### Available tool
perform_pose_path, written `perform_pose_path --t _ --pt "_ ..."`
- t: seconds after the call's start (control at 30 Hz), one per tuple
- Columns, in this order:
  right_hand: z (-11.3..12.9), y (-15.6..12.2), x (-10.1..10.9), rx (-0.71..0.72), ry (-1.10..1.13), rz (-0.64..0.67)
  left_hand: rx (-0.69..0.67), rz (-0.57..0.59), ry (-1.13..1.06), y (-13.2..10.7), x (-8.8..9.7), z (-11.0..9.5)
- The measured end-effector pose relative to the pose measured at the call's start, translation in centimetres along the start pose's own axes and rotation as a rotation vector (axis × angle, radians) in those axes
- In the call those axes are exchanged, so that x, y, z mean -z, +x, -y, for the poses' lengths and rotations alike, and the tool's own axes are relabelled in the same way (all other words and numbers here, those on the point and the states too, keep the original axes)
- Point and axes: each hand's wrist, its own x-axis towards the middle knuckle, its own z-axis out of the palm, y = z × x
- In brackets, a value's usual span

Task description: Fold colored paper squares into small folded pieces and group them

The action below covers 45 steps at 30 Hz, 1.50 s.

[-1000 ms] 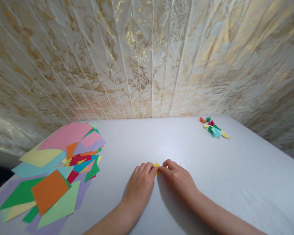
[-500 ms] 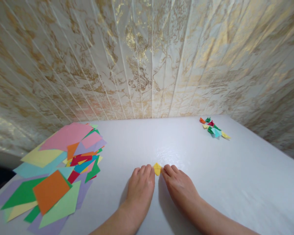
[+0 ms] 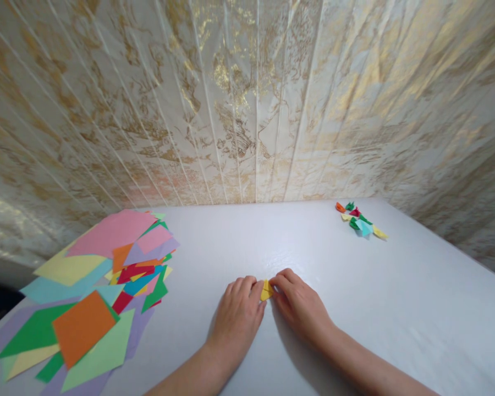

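A small piece of folded yellow paper (image 3: pixel 266 290) sits at the front middle of the table, between my two hands. My left hand (image 3: pixel 238 308) grips its left edge, the thumb and fingers closed at the paper. From the other side, my right hand (image 3: pixel 299 300) pinches the right edge between thumb and fingertips. A crease line shows across the yellow paper, and its outer edges are hidden by my fingers.
A spread pile of coloured paper sheets, with an orange square (image 3: pixel 83 329) and a large pink sheet (image 3: pixel 115 231), covers the white table's (image 3: pixel 231 236) left side. Several small folded paper pieces (image 3: pixel 363 227) lie at the back right. A gold-patterned curtain (image 3: pixel 239 110) hangs behind.
The yellow paper has turned and shows less of itself. My fingers have come closer around it, and my right hand is slightly raised at its fingertips.
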Motion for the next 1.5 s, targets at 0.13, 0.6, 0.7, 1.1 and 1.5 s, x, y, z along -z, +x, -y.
perform_pose_path --t 0.13,0.6,0.7,1.1,1.5 --pt "-0.4 0.1 0.0 -0.009 0.176 -0.001 0.004 0.001 -0.019 0.2 0.0 0.0" --pt "-0.5 0.0 -0.4 -0.016 0.359 -0.009 0.033 -0.010 -0.180 0.5 0.6 0.4" --pt "-0.6 0.0 -0.7 -0.003 0.378 -0.028 0.047 -0.062 -0.374 0.5 0.5 0.5" --pt "-0.3 0.3 -0.7 -0.042 0.575 -0.008 0.154 -0.049 -0.636 0.8 -0.6 0.7" --pt "-0.3 0.5 -0.6 -0.001 0.599 0.023 0.186 -0.060 -0.811 0.8 0.2 0.5"
